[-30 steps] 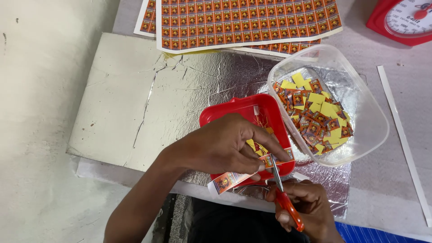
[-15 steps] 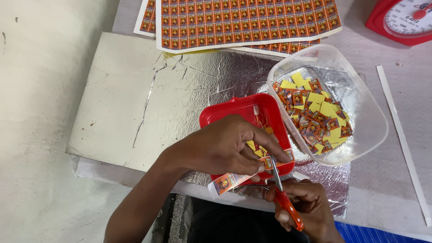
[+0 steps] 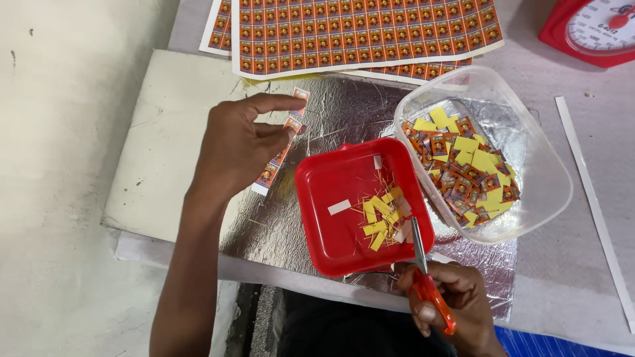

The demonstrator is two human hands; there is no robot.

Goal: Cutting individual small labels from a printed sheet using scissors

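Note:
My left hand (image 3: 241, 142) is raised over the silver foil sheet (image 3: 278, 225), pinching a narrow strip of orange printed labels (image 3: 281, 142) between thumb and fingers. My right hand (image 3: 453, 297) sits at the near edge, gripping red-handled scissors (image 3: 426, 274) whose blades point up over the red square tray (image 3: 331, 178). The tray holds thin yellow and white paper offcuts (image 3: 383, 215). Right of it, a clear plastic container (image 3: 542, 172) is filled with cut orange and yellow labels (image 3: 463, 172).
Large uncut sheets of orange labels (image 3: 364, 30) lie at the back. A red weighing scale (image 3: 592, 30) stands at the top right. A long white paper strip (image 3: 595, 205) lies along the right. A white board (image 3: 159, 139) lies under the foil.
My left hand has lifted off the red tray and swung left with the label strip, uncovering the tray and its offcuts. The right hand with the scissors has barely moved.

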